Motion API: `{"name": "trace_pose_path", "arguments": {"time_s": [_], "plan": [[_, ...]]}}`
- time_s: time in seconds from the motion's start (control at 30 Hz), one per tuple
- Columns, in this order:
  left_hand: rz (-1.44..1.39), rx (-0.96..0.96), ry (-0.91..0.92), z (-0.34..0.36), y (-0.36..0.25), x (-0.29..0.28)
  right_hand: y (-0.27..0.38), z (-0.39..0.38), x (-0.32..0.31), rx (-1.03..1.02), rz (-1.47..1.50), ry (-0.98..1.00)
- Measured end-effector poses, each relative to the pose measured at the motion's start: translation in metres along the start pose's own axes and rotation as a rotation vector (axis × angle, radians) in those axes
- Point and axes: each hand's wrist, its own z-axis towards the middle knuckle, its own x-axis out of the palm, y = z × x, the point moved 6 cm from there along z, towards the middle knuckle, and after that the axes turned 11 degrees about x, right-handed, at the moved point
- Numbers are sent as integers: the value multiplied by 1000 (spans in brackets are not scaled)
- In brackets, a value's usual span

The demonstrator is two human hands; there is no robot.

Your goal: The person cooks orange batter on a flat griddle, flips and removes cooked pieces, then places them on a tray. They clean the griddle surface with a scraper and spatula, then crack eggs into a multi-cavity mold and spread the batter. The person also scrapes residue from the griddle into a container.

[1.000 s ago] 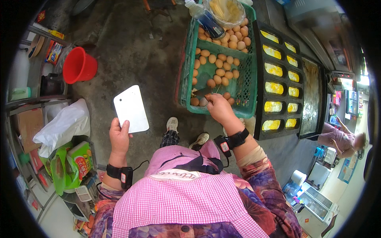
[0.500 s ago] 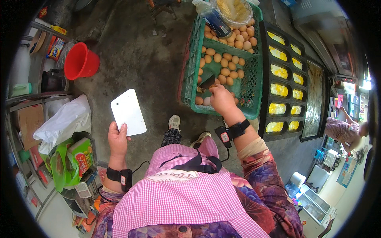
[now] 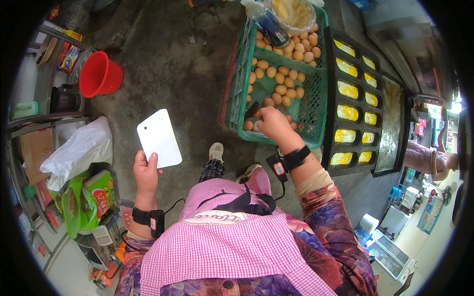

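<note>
My left hand [image 3: 146, 171] is closed on a white dough scraper [image 3: 160, 138], a flat plate with rounded corners and a small hole near one corner. Over the near part of a green plastic crate [image 3: 320, 106], my right hand [image 3: 274, 125] grips a small dark-bladed scraper [image 3: 252, 109]; its handle is mostly hidden in my fist. Loose brown eggs [image 3: 280, 89] lie in the crate around and beyond that hand. To the crate's right stands a black mould pan [image 3: 356, 93], its oblong hollows holding yellow and white food.
A bottle with dark contents [image 3: 269, 27] and a bag of yellow sticks [image 3: 292, 15] rest on the crate's far end. Right of the pan lies a dark flat tray [image 3: 391, 128]. A red bucket [image 3: 101, 75] and shelving with bags [image 3: 81, 153] stand left. Another person [image 3: 425, 159] is at far right.
My right hand and the dark-bladed scraper have shifted slightly left and nearer over the crate. The left hand barely moves. The other person's arm has risen.
</note>
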Motion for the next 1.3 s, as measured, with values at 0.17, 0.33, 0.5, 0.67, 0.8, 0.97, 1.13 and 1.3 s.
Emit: {"name": "trace_pose_path", "arguments": {"time_s": [0.17,0.33,0.5,0.67,0.8,0.97,1.13,1.3], "plan": [[-2,-4,-41,-1,0,-4,9,8,11,-61,-186,14],[5,-8,-38,-3,0,-5,24,14,29,-126,-293,24],[-4,5,-33,-4,-1,-5,9,26,27,-28,230,-47],[30,5,-38,-5,1,-8,-6,34,30,31,462,-66],[16,5,-33,-7,1,-8,-3,40,30,-65,325,-103],[20,-4,-26,-10,2,-8,-11,42,20,-144,195,-70],[31,-22,-33,-13,7,-9,-11,29,19,-225,154,16],[32,-54,-36,-14,10,-5,6,7,39,-329,4,48]]}}
